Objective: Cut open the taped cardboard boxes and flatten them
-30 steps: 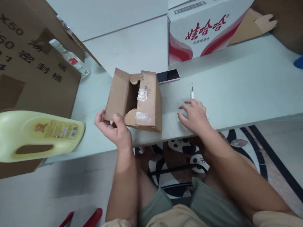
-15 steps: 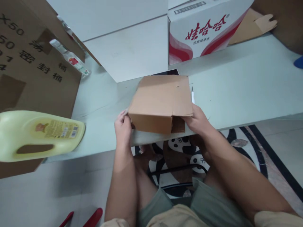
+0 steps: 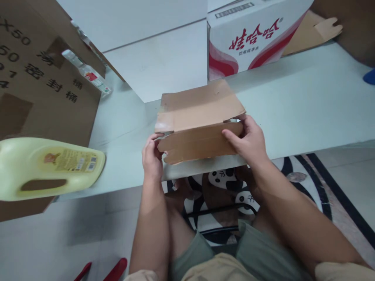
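A small brown cardboard box (image 3: 197, 113) rests near the front edge of the pale table (image 3: 307, 105), its near flap folded toward me. My left hand (image 3: 152, 158) grips the flap's left end with closed fingers. My right hand (image 3: 249, 142) clasps the flap's right end, thumb on the front face. The box hides whatever lies behind it on the table.
A yellow plastic jug (image 3: 43, 168) lies on its side at the left. Behind it stand a large brown carton (image 3: 38, 82) and a clear bottle (image 3: 86, 72). A white and red carton (image 3: 252, 35) stands at the back. A panda-print mat (image 3: 234, 183) lies under the table.
The box was turned over and drawn in front of me by both hands, covering the phone and small tool. Its near flap has now been folded down toward me.
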Demonstrator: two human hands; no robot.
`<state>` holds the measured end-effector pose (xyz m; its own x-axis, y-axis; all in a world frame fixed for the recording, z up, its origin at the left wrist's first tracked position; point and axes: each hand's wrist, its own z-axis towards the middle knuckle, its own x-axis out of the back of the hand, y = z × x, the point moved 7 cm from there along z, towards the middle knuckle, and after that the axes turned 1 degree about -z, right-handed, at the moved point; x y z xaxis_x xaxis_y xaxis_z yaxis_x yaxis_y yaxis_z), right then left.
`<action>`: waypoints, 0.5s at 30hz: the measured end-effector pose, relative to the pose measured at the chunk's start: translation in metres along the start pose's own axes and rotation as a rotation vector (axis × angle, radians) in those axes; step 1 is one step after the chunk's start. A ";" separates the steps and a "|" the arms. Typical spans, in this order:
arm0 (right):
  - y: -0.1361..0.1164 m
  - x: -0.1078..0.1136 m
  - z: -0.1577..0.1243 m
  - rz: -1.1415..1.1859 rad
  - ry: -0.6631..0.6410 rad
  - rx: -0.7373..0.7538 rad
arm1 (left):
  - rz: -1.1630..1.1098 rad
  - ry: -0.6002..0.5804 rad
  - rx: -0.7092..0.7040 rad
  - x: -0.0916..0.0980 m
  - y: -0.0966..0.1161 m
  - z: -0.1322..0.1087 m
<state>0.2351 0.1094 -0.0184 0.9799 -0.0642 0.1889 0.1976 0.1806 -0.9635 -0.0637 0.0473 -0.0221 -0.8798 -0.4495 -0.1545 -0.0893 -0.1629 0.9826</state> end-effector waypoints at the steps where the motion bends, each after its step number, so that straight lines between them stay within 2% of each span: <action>1: 0.002 0.005 0.002 0.014 0.047 -0.017 | -0.037 -0.044 0.041 -0.003 0.001 0.000; 5: 0.013 0.017 0.007 0.099 0.138 -0.103 | -0.108 -0.303 0.249 -0.020 0.000 -0.011; 7: 0.016 0.019 0.008 0.125 0.161 -0.124 | -0.111 -0.369 0.314 -0.025 -0.001 -0.016; 9: 0.016 0.017 0.009 0.165 0.158 -0.117 | -0.103 -0.350 0.314 -0.025 -0.001 -0.016; 13: 0.012 0.015 0.009 0.167 0.175 -0.086 | -0.055 -0.191 0.144 -0.014 0.002 -0.007; 15: 0.012 0.017 0.008 0.145 0.205 -0.068 | 0.004 -0.144 0.114 -0.007 -0.003 -0.001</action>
<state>0.2543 0.1188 -0.0251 0.9704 -0.2414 0.0121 0.0464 0.1368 -0.9895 -0.0565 0.0500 -0.0236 -0.9372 -0.3185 -0.1419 -0.1306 -0.0567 0.9898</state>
